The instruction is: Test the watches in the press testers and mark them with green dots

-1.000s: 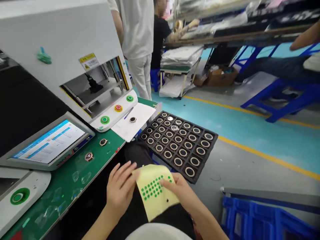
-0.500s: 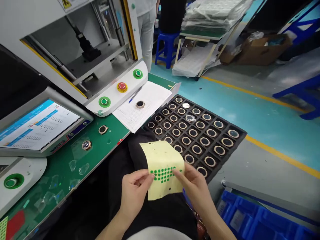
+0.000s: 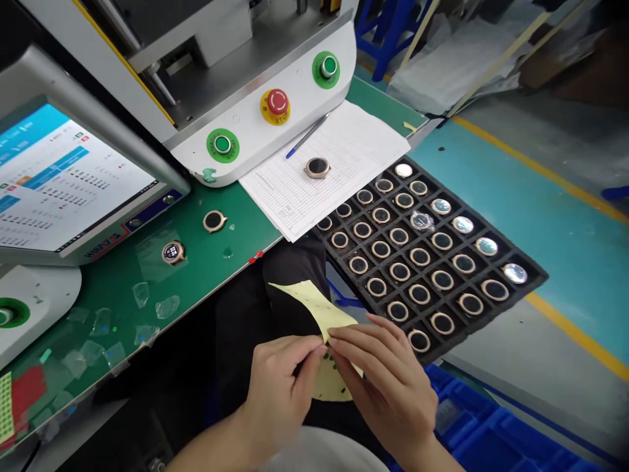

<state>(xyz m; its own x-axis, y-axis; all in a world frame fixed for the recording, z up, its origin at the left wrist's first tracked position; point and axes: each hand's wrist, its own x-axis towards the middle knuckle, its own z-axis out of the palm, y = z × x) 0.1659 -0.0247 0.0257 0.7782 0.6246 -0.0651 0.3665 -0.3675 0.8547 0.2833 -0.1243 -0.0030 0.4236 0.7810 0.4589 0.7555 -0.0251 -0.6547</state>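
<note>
A yellow sticker sheet (image 3: 314,306) with green dots is bent above my lap. My left hand (image 3: 285,377) pinches it near its middle between thumb and forefinger. Right beside those fingertips, my right hand (image 3: 383,377) pinches the same sheet, its other fingers stretched over it. Most of the dots are hidden by the hands and the fold. Beyond my right hand lies a black tray (image 3: 533,270) of round watch bodies in compartments. One watch (image 3: 317,168) rests on white papers (image 3: 366,141), and two more, a dark one (image 3: 215,221) and a lit one (image 3: 173,252), lie on the green bench.
A machine panel with a red stop button (image 3: 278,103) and green buttons stands behind the papers. The screen (image 3: 63,183) is at the left. Clear film scraps (image 3: 101,322) lie on the green bench (image 3: 196,282). Blue bins (image 3: 486,432) are at the lower right.
My hands have come together at the sheet's middle, and the sheet has gone from nearly flat to folded. The view has moved closer to the bench.
</note>
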